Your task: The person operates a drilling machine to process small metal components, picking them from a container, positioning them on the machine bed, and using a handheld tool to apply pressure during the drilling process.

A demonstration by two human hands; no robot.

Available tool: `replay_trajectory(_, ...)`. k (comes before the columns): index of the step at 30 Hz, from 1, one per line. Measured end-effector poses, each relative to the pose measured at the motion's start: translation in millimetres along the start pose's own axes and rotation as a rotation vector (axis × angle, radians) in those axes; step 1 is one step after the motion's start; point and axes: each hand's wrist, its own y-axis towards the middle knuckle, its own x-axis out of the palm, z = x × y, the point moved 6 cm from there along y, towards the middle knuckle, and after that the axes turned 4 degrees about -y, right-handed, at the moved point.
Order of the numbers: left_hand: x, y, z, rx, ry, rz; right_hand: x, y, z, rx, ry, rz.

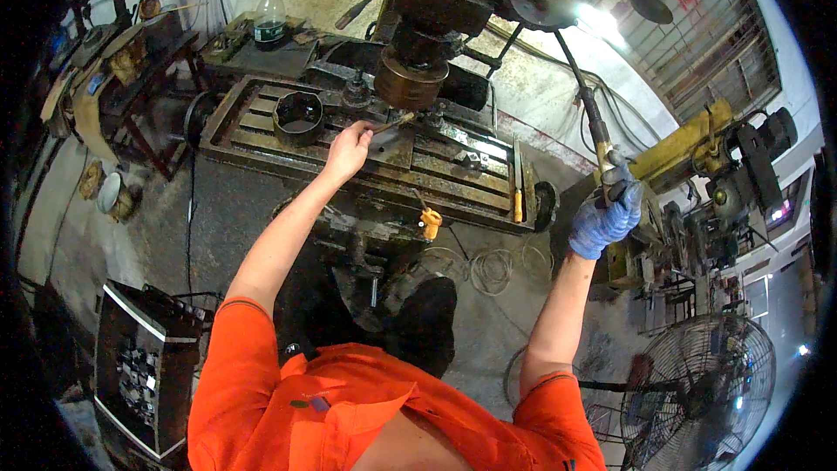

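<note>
My bare left hand [349, 153] is closed round the handle of a small brush [398, 122], whose tip points right, just below the spindle head [411, 78] of a milling machine. My right hand [608, 218], in a blue knitted glove, grips the lower end of a long dark lever [593, 118] that slopes down from the machine head. Under the spindle, metal clamping parts [471, 150] sit on the slotted machine table [410, 176]. Left of my left hand, a black round pot [298, 119] with dark contents stands on the table.
A yellow-handled tool [518, 206] lies at the table's right end; a yellow handle [430, 223] juts from its front. Behind stands a plastic bottle [269, 19] with dark green liquid. A large fan [697, 392] is at lower right, a crate [139, 371] at lower left, coiled cable [491, 272] on the floor.
</note>
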Motion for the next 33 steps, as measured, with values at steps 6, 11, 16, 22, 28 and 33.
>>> replay_trajectory(6,-1,-1,4,0.058,0.01,0.009,-6,10,2,-0.023,0.064,-0.046)
replay_trajectory(11,1,2,-8,0.006,-0.004,-0.015,-2,19,-3,0.003,0.034,-0.009)
replay_trajectory(16,4,1,-8,0.004,0.015,0.021,-1,30,-11,-0.044,0.058,0.02)
replay_trajectory(22,8,4,-7,0.017,-0.009,0.026,5,55,-24,-0.22,-0.002,-0.02)
replay_trajectory(28,14,9,-6,0.001,-0.009,0.036,9,89,-33,-0.287,0.039,-0.098)
replay_trajectory(33,20,17,-14,0.021,0.044,0.116,19,132,-70,-0.775,-0.384,-0.134)
